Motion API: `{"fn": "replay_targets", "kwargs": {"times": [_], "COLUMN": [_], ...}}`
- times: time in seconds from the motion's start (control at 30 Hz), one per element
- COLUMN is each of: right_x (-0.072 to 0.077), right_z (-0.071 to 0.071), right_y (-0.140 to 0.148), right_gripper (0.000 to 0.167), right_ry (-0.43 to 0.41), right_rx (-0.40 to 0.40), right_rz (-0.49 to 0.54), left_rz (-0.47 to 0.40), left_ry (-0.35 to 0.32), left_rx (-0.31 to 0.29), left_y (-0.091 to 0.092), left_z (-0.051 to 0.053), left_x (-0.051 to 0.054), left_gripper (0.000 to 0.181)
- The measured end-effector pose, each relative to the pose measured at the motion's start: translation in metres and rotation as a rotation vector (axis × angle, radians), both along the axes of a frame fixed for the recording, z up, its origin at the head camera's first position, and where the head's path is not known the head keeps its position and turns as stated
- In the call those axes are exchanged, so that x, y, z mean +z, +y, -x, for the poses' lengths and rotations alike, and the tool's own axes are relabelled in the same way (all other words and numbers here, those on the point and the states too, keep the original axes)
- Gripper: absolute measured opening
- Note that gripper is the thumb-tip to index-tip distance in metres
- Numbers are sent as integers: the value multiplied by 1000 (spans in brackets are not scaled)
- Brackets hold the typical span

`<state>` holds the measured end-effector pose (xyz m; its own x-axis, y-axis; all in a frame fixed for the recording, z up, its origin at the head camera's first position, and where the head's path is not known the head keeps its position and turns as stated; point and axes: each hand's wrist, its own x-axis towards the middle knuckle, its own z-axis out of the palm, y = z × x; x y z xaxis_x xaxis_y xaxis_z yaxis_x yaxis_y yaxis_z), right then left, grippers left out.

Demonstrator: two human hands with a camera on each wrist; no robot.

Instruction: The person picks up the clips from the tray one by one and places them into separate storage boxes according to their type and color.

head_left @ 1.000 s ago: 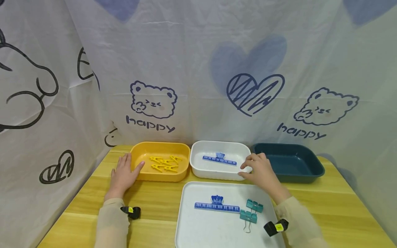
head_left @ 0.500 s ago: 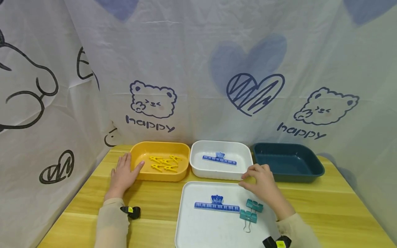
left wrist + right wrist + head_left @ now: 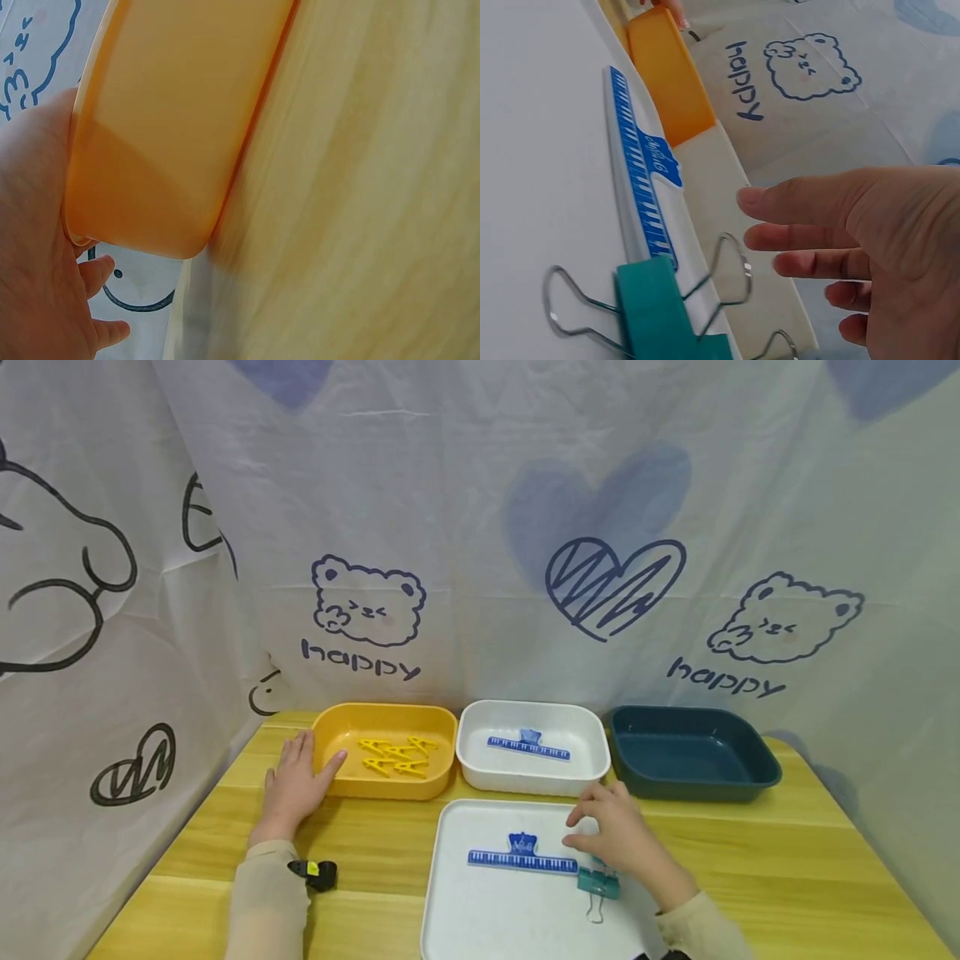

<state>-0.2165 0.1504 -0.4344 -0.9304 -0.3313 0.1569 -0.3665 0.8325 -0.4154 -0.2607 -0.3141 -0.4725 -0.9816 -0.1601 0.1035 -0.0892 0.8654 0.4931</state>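
A pinch at the blue keyboard clip (image 3: 522,862) on the white tray (image 3: 487,918) might well have snagged the teal binder clips (image 3: 598,884), because they lay close against its right end, one partly hidden in the head view by the right hand (image 3: 618,833). Likewise, a sideways push from the left hand (image 3: 296,787) could have slid the yellow bin (image 3: 390,788) along the counter (image 3: 367,877). The right hand hung over the tray, thumb and fingers well parted, with nothing in its grasp. The left hand rested at the bin's left end, fingers loosely extended, touching the rim without evidently gripping it.
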Motion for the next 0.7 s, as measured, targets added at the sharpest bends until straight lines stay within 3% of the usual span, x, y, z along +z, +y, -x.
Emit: {"fn": "replay_targets", "kwargs": {"times": [0.43,0.7], "right_x": [-15,-19], "right_z": [-5,-5], "right_y": [-12,-14], "right_gripper": [19,22], "right_ry": [-142,-137], "right_rx": [34,48], "right_rz": [-58,-90], "left_rz": [-3,2], "left_ry": [0,-6], "left_rx": [-4,-3], "left_y": [0,0], "left_z": [1,1], "left_x": [-1,-1], "left_gripper": [99,99]}}
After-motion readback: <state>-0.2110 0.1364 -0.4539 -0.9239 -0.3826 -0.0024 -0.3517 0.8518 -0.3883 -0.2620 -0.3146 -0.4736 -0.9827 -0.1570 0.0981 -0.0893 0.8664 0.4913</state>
